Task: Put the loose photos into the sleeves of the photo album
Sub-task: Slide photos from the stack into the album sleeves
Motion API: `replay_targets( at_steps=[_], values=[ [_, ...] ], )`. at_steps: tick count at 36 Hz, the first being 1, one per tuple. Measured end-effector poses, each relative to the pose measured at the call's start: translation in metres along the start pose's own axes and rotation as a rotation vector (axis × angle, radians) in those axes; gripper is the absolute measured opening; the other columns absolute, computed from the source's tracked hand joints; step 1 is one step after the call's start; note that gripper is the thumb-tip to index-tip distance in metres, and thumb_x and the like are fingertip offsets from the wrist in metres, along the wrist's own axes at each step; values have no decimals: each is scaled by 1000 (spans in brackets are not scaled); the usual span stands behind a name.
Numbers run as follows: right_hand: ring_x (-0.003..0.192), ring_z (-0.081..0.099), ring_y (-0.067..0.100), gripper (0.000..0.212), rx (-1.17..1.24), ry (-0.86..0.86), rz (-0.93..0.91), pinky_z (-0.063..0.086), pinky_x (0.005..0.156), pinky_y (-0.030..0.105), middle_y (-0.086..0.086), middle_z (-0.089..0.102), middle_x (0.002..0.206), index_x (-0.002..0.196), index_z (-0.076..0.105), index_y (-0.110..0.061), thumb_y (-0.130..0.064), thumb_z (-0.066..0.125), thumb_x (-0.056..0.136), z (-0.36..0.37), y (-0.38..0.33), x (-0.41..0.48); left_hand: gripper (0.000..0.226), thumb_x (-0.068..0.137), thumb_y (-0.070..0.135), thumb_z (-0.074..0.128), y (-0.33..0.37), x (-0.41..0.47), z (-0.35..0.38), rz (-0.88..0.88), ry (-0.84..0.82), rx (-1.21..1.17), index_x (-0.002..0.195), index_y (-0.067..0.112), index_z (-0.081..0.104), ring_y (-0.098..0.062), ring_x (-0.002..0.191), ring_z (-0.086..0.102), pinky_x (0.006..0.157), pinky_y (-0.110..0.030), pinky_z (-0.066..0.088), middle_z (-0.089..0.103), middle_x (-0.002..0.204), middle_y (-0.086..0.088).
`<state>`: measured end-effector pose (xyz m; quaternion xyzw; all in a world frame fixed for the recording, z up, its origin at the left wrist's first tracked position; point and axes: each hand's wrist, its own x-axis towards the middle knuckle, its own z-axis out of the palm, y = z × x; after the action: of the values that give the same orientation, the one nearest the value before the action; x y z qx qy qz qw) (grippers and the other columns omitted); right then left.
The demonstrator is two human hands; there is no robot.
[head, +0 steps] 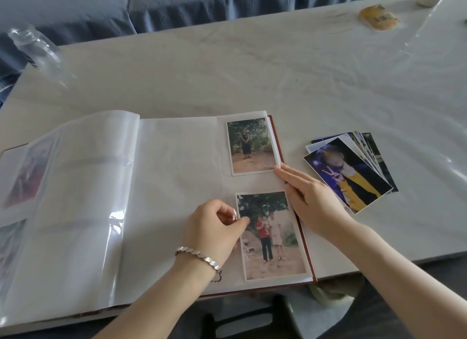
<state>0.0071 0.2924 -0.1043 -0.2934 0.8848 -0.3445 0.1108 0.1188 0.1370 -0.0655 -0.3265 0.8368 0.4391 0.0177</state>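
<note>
**Album filling: two photos on the open page, stack outstanding**

Progress. The photo album [177, 166] lies open on the table [252, 73]. Its right-hand page carries two prints along the outer edge: an upper photo [250, 146] sitting square in its pocket, and a lower photo [273, 235] directly below it. Whether the lower print is fully seated cannot be confirmed. The rest of that page shows no prints. The turned leaves at the far left show faint prints through the plastic [30, 171], so some pages appear filled already.

Outstanding. A fanned stack of loose photos [353, 171] rests on the table just beside the album's right edge, untouched. Judged by that stack, most of the work is not yet done.

Hands. The left hand [214, 227] pinches the clear film of the lower sleeve [236, 212] between thumb and forefinger, at the lower photo's upper left corner. The right hand [308, 197] lies flat with straight fingers, pressing the page's outer edge between the two prints and grasping nothing.

Other items. A crumpled clear bag [32, 45] sits at the table's far left corner.
</note>
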Motion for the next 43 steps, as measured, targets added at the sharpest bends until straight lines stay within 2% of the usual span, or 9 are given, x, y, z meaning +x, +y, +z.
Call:
replay_targets(
  at_steps=[10, 17, 23, 26, 30, 34, 38, 40, 43],
  values=[
    [122, 52, 16, 39, 5, 20, -21, 52, 91, 34, -20, 31, 131, 135, 44, -23, -14, 45, 97, 1, 1, 0, 27, 77, 27, 74, 7, 5, -5, 63, -17, 201, 57, 21, 58, -5, 56, 56, 50, -12, 36, 58, 54, 10],
    [122, 52, 17, 39, 18, 35, -27, 52, 91, 38, -19, 32, 131, 135, 43, -24, -14, 45, 97, 3, 2, 0, 25, 78, 26, 74, 8, 5, -7, 80, -12, 228, 57, 21, 61, -2, 55, 56, 50, -10, 37, 60, 53, 11],
    [125, 47, 12, 39, 19, 44, -29, 44, 100, 29, -10, 40, 139, 135, 45, -21, -13, 45, 97, 4, 0, -1, 20, 73, 19, 79, 3, 6, -8, -72, -37, 27, 57, 15, 67, -10, 48, 64, 64, -26, 56, 66, 51, 3],
    [123, 43, 3, 41, 77, -17, 39, 39, 102, 21, -5, 46, 140, 138, 42, -20, -14, 43, 97, 1, -3, 0, 18, 71, 13, 80, 3, 5, -11, -132, -53, -126, 58, 11, 68, -14, 49, 66, 59, -30, 58, 67, 52, -1],
    [113, 51, 5, 42, 216, 92, 211, 47, 96, 28, -8, 53, 124, 138, 41, -20, -23, 45, 96, -7, -12, -3, 13, 71, 3, 77, 1, 4, -18, -212, -83, -412, 65, 2, 66, -13, 48, 65, 47, -21, 53, 68, 55, -6],
    [65, 58, -5, 20, 419, 116, 303, 47, 60, 9, -10, 64, 79, 110, 58, -22, -24, 43, 97, -16, -26, -6, 13, 71, 0, 74, -3, 7, -26, -278, -143, -563, 76, 1, 62, -13, 46, 64, 45, -19, 51, 67, 55, -6],
    [63, 63, 4, 19, 735, -102, 335, 50, 58, 14, -5, 67, 71, 90, 62, -24, -23, 44, 95, -18, -45, -6, 32, 72, -3, 74, -8, 8, -28, -101, -109, -382, 89, 16, 55, -9, 51, 63, 50, -19, 52, 66, 59, -1],
    [72, 66, -1, 21, 752, -136, 264, 51, 60, 13, -15, 68, 79, 92, 58, -33, -21, 41, 95, -16, -51, -6, 32, 74, 7, 76, -9, 13, -28, 81, -12, -162, 85, 30, 55, -6, 66, 63, 61, -15, 50, 64, 73, 6],
    [89, 65, -3, 28, 723, -235, 187, 55, 73, 19, -20, 69, 92, 108, 54, -38, -17, 40, 97, -11, -63, -7, 16, 75, 34, 73, -1, 20, -32, 139, 7, -256, 84, 33, 59, -6, 81, 64, 75, -23, 50, 67, 87, 10]
  ],
)
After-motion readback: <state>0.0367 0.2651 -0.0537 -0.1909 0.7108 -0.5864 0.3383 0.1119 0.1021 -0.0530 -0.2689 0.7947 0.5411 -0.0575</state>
